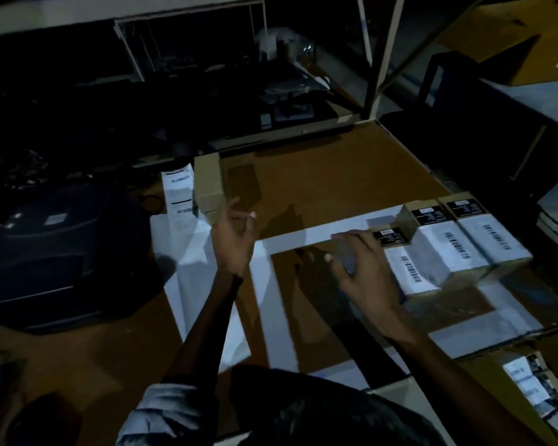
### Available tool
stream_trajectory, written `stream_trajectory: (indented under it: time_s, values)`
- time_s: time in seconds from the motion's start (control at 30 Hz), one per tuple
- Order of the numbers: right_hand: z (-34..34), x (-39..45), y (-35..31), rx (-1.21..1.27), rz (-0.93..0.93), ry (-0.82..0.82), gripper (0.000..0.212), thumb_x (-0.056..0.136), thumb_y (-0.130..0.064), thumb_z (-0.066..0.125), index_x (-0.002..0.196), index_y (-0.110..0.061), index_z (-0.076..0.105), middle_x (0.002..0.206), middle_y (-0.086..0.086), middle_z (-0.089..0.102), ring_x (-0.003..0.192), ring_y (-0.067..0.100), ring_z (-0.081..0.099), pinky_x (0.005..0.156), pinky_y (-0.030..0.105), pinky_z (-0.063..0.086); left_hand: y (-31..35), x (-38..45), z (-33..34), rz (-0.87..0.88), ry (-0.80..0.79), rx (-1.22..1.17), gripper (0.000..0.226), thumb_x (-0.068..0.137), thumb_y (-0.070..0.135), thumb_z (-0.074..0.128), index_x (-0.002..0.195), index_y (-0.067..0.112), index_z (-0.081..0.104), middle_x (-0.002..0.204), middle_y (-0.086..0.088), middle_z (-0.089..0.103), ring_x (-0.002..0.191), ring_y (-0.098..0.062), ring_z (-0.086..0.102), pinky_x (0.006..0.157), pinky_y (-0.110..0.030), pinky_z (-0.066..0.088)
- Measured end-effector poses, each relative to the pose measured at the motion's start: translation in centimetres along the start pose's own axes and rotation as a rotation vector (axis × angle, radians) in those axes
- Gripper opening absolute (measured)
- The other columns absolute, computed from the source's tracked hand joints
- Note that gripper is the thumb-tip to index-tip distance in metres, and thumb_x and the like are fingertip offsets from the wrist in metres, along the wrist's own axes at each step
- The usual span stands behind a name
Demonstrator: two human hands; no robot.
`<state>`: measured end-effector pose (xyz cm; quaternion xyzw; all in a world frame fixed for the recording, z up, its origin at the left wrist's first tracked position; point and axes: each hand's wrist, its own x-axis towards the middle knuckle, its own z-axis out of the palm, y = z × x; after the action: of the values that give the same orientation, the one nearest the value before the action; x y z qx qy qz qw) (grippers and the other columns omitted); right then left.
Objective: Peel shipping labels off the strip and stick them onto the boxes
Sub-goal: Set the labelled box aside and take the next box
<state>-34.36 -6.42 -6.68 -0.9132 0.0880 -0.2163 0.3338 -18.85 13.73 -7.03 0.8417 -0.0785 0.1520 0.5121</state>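
Three small boxes stand in a row at the right of the brown table, each with a white barcode label on top: the nearest box, a middle box and a far box. My right hand lies with spread, straight fingers over the left end of the nearest box. My left hand hovers above the table with loosely curled fingers and holds nothing. A strip with printed labels hangs from the dark printer at the left. Beside the strip stands a plain brown box.
Long white backing strips lie across the table. A dark label printer sits at the left. More labelled boxes lie at the lower right. Shelving and metal frame posts stand behind the table.
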Motion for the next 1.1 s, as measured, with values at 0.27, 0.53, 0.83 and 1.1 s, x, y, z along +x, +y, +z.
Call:
stream_trajectory:
  time_s: [0.27, 0.53, 0.83, 1.1]
  values:
    - [7.7, 2.6, -4.6, 0.113, -0.058, -0.233, 0.030, 0.091, -0.016, 0.067, 0.121, -0.015, 0.067, 0.118, 0.002, 0.061, 0.111, 0.015, 0.058, 0.096, 0.036, 0.052, -4.0, 7.2, -2.1, -0.230, 0.109, 0.244, 0.101, 0.073, 0.059, 0.076, 0.150, 0.018, 0.027, 0.150, -0.014, 0.038, 0.137, -0.038, 0.037, 0.110, -0.056, 0.035]
    - [12.5, 9.1, -7.1, 0.150, 0.054, -0.351, 0.039, 0.092, -0.022, 0.069, 0.130, -0.023, 0.060, 0.127, 0.002, 0.058, 0.112, 0.019, 0.061, 0.096, 0.038, 0.054, -4.9, 10.0, 0.3, -0.286, 0.096, 0.378, 0.096, 0.076, 0.062, 0.072, 0.147, 0.011, 0.032, 0.146, -0.019, 0.046, 0.133, -0.039, 0.045, 0.110, -0.055, 0.035]
    - [13.5, 11.6, -8.1, 0.251, 0.095, -0.304, 0.077, 0.090, -0.006, 0.070, 0.151, -0.034, 0.033, 0.152, 0.002, 0.035, 0.120, 0.019, 0.055, 0.098, 0.041, 0.054, -1.6, 7.5, -3.9, -0.308, 0.219, -0.029, 0.058, 0.083, 0.047, 0.072, 0.130, 0.022, 0.050, 0.115, 0.004, 0.061, 0.100, -0.012, 0.056, 0.075, -0.014, 0.041]
    - [9.7, 7.4, -6.6, 0.164, 0.013, -0.106, 0.096, 0.076, -0.006, 0.083, 0.151, -0.036, 0.030, 0.161, -0.004, 0.018, 0.147, 0.023, 0.024, 0.116, 0.043, 0.035, 0.2, 0.4, -5.6, -0.443, 0.024, -0.402, 0.028, 0.089, 0.041, 0.072, 0.098, 0.014, 0.066, 0.086, 0.004, 0.069, 0.079, -0.007, 0.065, 0.064, -0.018, 0.054]
